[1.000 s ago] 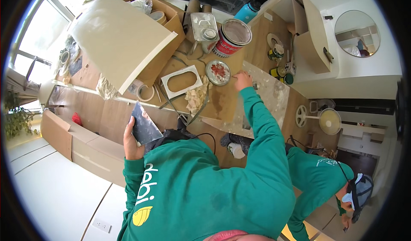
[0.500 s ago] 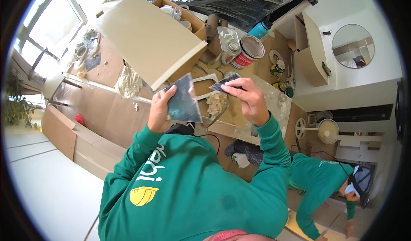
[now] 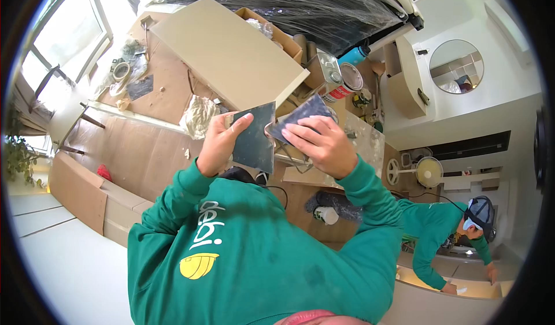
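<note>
My left hand (image 3: pixel 216 145) is closed on the edge of a dark, stiff rectangular plate (image 3: pixel 254 139), thumb lying over its near face. In my right hand (image 3: pixel 328 147) is a smaller dark plate (image 3: pixel 302 115), tilted, with the fingers pressed along its surface. The two plates are held up close together in front of my chest; whether their edges touch I cannot tell. Beyond my left hand lies a crumpled cream cloth (image 3: pixel 199 117). Past the plates, a large cream panel (image 3: pixel 225 53) rests on the worktable.
A metal can (image 3: pixel 330 69), red-labelled paint tin (image 3: pixel 350 78) and blue bottle (image 3: pixel 354 55) stand at the back right beside a cardboard box (image 3: pixel 291 47). Tape (image 3: pixel 120 71) lies far left. A white bucket (image 3: pixel 326 214) is on the floor. A co-worker (image 3: pixel 430 224) bends at the lower right.
My right hand has moved left and turned its plate, so its broad face now shows instead of a thin edge. The plates are closer together. The whole view has shifted slightly.
</note>
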`<action>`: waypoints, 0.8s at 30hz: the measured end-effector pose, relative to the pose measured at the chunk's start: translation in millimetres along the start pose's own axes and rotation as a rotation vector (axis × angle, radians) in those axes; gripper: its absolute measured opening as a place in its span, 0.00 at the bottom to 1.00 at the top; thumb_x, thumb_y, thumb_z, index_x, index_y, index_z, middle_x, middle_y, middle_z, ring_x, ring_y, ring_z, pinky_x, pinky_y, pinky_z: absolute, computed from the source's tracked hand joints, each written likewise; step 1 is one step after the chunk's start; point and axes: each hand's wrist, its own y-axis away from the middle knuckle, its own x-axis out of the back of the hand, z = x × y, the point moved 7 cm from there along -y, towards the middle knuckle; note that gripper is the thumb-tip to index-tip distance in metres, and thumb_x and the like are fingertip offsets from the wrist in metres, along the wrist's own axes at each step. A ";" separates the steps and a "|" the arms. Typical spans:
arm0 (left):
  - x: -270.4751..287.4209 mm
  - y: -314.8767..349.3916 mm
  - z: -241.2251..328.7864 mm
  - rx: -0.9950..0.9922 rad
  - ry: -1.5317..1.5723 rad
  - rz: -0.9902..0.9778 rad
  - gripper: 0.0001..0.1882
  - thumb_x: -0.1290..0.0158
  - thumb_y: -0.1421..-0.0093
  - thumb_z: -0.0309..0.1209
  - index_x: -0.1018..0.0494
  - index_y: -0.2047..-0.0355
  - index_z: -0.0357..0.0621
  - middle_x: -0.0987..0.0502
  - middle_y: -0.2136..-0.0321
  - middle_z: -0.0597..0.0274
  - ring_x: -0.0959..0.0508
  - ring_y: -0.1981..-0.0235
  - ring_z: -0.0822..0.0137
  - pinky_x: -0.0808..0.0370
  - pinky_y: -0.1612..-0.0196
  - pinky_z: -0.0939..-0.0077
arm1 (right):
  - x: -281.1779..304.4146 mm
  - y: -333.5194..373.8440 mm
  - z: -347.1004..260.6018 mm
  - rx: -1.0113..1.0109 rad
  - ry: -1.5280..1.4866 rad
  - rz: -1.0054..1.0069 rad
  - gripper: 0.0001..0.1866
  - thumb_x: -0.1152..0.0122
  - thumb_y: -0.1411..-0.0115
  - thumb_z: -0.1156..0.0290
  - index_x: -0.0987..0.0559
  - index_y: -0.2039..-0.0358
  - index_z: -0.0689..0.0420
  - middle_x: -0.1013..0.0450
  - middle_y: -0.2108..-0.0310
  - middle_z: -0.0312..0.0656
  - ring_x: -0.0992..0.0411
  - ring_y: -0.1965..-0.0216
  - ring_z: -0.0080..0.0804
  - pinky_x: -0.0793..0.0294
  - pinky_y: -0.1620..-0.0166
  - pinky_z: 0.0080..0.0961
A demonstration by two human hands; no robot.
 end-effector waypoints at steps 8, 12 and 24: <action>23.2 9.7 29.0 -0.037 -0.071 -0.072 0.16 0.43 0.31 0.36 0.21 0.59 0.31 0.18 0.69 0.65 0.21 0.71 0.79 0.23 0.68 0.82 | 19.2 -35.3 -23.8 -0.015 -0.045 -0.047 0.19 0.40 0.49 0.72 0.17 0.55 0.55 0.22 0.55 0.34 0.25 0.53 0.34 0.26 0.49 0.36; 17.4 17.8 24.5 0.095 0.076 -0.102 0.14 0.44 0.32 0.35 0.21 0.59 0.34 0.17 0.68 0.64 0.19 0.71 0.76 0.22 0.67 0.81 | 25.0 -43.7 -35.8 -0.066 -0.013 -0.020 0.21 0.40 0.51 0.72 0.17 0.55 0.56 0.21 0.55 0.34 0.25 0.53 0.34 0.26 0.46 0.38; -41.2 42.0 11.9 0.277 0.290 -0.165 0.17 0.46 0.31 0.41 0.23 0.54 0.39 0.17 0.62 0.61 0.16 0.65 0.70 0.18 0.59 0.72 | 16.9 62.1 -18.7 -0.350 0.106 0.113 0.22 0.44 0.48 0.79 0.15 0.52 0.58 0.22 0.49 0.41 0.26 0.46 0.41 0.25 0.41 0.47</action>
